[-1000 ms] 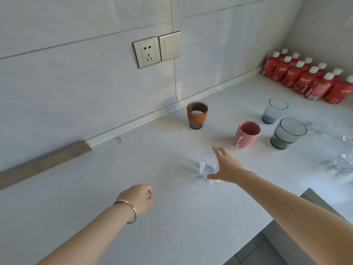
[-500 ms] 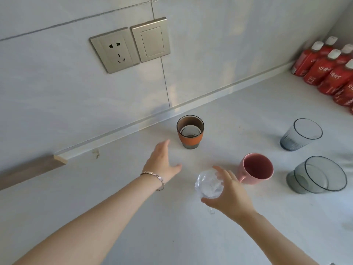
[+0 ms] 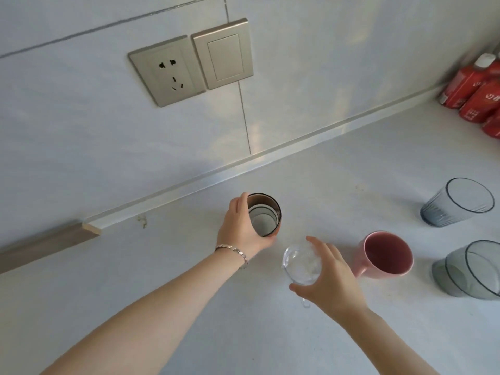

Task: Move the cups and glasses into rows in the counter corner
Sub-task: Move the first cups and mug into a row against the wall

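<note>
My left hand (image 3: 240, 231) wraps around the brown cup with the orange band (image 3: 263, 215), which stands on the white counter (image 3: 338, 185) near the wall. My right hand (image 3: 330, 282) grips a small clear glass (image 3: 301, 263) and holds it a little above the counter, just right of the brown cup. A pink mug (image 3: 385, 254) stands right beside that hand. Further right are a tall grey-blue glass (image 3: 457, 203) and a wide grey glass (image 3: 470, 270).
Red bottles with white caps (image 3: 476, 87) are lined up in the far right corner. A wall socket (image 3: 166, 71) and a switch (image 3: 223, 54) sit on the tiled wall above the counter. A raised strip (image 3: 243, 163) runs along the wall's foot.
My left hand reached forward and closed around the brown cup. My right hand still holds the clear glass, which it lifted off the counter a second ago. The camera moved closer.
</note>
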A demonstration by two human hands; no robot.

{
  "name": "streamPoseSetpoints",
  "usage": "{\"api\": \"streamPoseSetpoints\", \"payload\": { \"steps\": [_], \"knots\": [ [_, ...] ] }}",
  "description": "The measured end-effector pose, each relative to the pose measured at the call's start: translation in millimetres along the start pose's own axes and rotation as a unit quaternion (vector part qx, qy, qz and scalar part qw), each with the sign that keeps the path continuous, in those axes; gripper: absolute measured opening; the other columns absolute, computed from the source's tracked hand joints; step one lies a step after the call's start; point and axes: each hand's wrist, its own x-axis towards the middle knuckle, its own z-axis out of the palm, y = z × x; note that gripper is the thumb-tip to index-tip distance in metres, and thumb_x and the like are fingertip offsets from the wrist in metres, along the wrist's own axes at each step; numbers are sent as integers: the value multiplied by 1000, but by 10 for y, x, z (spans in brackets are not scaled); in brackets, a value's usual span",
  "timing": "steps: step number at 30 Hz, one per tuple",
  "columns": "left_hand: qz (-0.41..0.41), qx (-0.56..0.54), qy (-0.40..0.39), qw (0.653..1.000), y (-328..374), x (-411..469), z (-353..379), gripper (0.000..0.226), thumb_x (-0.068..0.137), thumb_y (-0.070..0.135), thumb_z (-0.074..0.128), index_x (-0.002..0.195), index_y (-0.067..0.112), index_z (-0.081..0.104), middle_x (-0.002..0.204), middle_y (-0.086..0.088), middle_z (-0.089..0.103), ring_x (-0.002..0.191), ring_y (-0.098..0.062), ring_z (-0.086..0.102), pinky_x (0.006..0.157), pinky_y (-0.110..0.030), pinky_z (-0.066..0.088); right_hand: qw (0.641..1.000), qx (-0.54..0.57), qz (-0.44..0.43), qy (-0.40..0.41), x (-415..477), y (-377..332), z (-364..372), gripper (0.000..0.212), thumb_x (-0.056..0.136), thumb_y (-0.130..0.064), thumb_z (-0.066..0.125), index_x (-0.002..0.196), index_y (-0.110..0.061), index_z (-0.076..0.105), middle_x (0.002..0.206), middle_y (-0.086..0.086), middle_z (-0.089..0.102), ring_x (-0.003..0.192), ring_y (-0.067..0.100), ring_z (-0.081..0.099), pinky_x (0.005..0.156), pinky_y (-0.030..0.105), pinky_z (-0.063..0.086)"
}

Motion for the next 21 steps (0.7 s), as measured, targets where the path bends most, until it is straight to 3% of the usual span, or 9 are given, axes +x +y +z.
{"api": "streamPoseSetpoints", "payload": {
  "steps": [2, 4, 7, 11, 15, 17, 21],
  "knots": [
    [-13, -47, 13, 999, -248, -363, -225, 83, 55, 35, 83, 126, 23, 42, 122, 9, 43, 104, 2, 44, 90, -14, 39, 1000, -11, -13, -19, -73, -92, 66, 93, 61, -27, 84, 139, -32, 33, 131, -10, 45, 118, 13, 48, 85, 20, 39],
    [-47, -55, 26, 997, -546, -745, -499, 89, 54, 23, 85, 130, 19, 39, 122, 8, 39, 107, 2, 39, 91, -7, 28, 998, -27, -30, -41, -166, -215, 164, 93, 61, -28, 83, 138, -33, 33, 132, -12, 44, 117, 13, 50, 82, 20, 39],
    [-124, -63, 54, 989, -1027, -1325, -928, 91, 53, 15, 86, 131, 19, 40, 125, 3, 40, 107, -1, 38, 98, -16, 31, 993, -48, -75, -71, -310, -469, 381, 93, 60, -28, 83, 138, -32, 33, 133, -13, 44, 116, 13, 51, 83, 20, 39],
    [-201, -76, 104, 971, -1672, -2016, -1508, 81, 51, 12, 87, 115, 33, 41, 118, 7, 43, 105, -6, 42, 93, -20, 33, 982, -72, -137, -112, -516, -939, 804, 93, 61, -30, 83, 138, -31, 32, 125, -15, 42, 117, 11, 49, 86, 19, 39],
    [-286, -69, 167, 941, -2456, -2521, -2083, 96, 52, 14, 89, 134, 16, 39, 134, 0, 44, 123, -18, 45, 103, -28, 37, 968, -82, -183, -149, -781, -1517, 1399, 93, 59, -31, 84, 137, -32, 33, 116, -19, 38, 113, 10, 50, 86, 19, 41],
    [-305, -79, 205, 927, -3120, -2934, -2581, 101, 52, 15, 89, 137, 15, 35, 139, -2, 41, 127, -19, 43, 107, -33, 37, 959, -87, -214, -164, -986, -2004, 2111, 94, 58, -30, 85, 137, -32, 35, 114, -19, 38, 113, 10, 51, 87, 19, 41],
    [-292, -67, 222, 928, -3729, -3046, -2972, 100, 48, 19, 89, 133, 15, 38, 136, -4, 41, 126, -20, 42, 106, -32, 39, 961, -71, -204, -175, -1173, -2308, 2590, 95, 56, -26, 86, 136, -30, 36, 114, -15, 43, 110, 8, 51, 90, 19, 41]
  ]
}}
